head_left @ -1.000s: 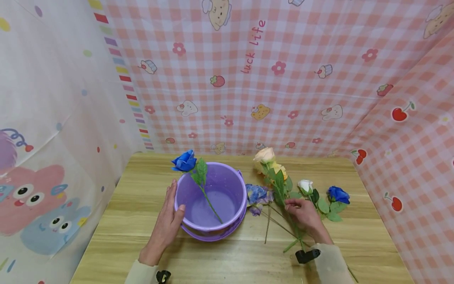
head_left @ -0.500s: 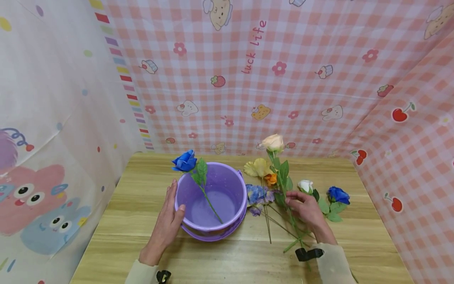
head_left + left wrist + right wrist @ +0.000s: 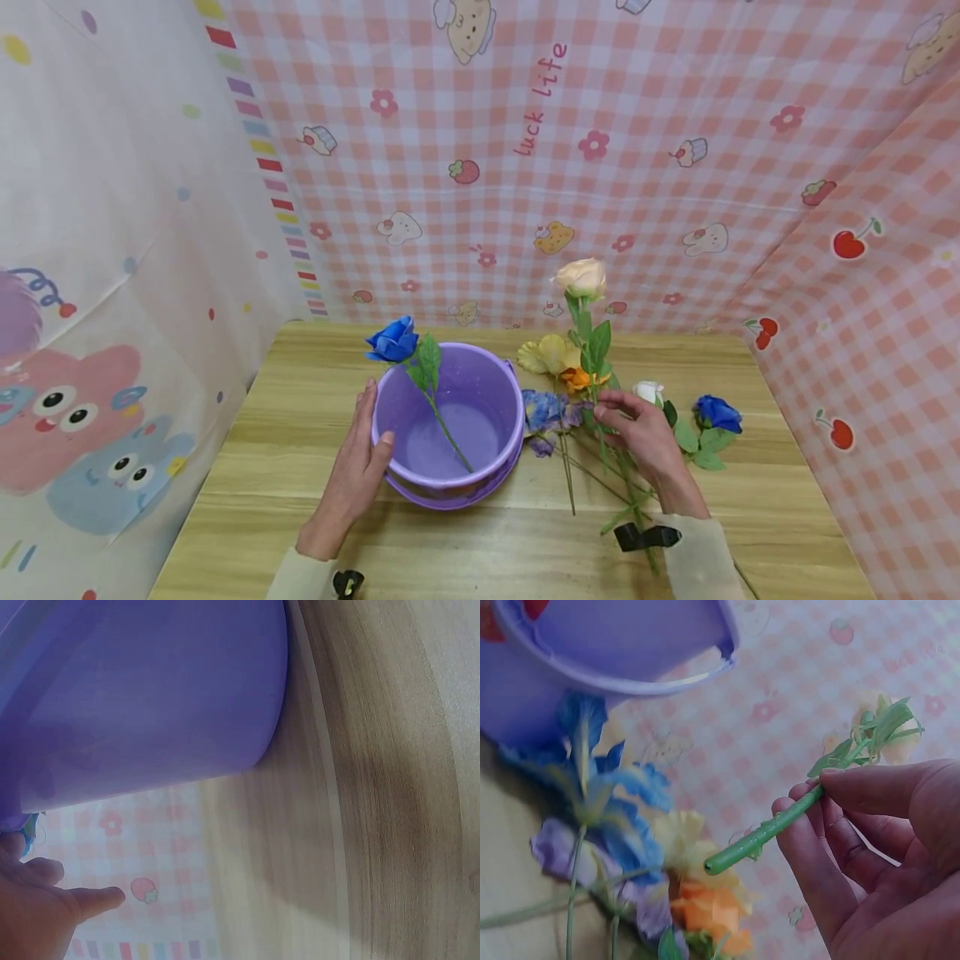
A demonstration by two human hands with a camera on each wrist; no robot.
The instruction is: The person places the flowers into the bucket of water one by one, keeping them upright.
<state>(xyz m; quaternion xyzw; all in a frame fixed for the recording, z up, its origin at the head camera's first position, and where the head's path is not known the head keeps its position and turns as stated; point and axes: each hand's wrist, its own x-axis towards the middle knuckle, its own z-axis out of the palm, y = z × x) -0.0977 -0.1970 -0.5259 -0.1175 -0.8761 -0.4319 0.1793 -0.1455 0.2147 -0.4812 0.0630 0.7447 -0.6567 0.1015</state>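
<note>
My right hand [image 3: 647, 442] pinches the green stem [image 3: 769, 831] of a peach rose [image 3: 581, 278] between thumb and fingers. The rose stands upright above the other flowers, its bloom in front of the back cloth. My left hand [image 3: 354, 475] rests against the left side of a purple bucket [image 3: 512, 454], thumb at the rim and fingers along the outer wall. Inside the bucket leans a blue rose [image 3: 393, 340], its bloom over the back left rim. In the left wrist view only part of the left hand [image 3: 45, 907] shows beside the bucket wall.
Right of the bucket lie a yellow flower [image 3: 551, 354], an orange flower [image 3: 581, 379] and a blue-purple flower [image 3: 542, 410]. Farther right are a white rose [image 3: 648, 392] and another blue rose [image 3: 717, 414]. Loose stems cross on the wooden table [image 3: 495, 550]. Patterned cloths hang around it.
My right hand has lifted the peach rose up from the pile, uncovering the yellow and orange flowers. My left hand has stayed at the bucket.
</note>
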